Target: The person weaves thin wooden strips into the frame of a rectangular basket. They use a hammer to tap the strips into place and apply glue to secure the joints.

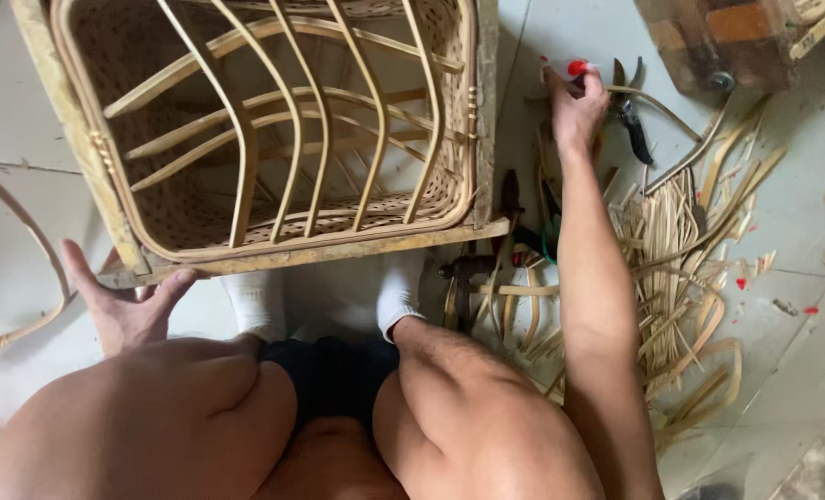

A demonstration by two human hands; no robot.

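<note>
Right hand reaches out across the floor, fingers curled around a small white bottle with a red cap; most of the bottle is hidden inside the grip. Just beside it lie dark pliers and loose cane strips. Left hand is spread wide, thumb and fingers touching the lower corner of the basket frame, which stands on the floor before the knees. Its top is cut off by the picture's edge.
</note>
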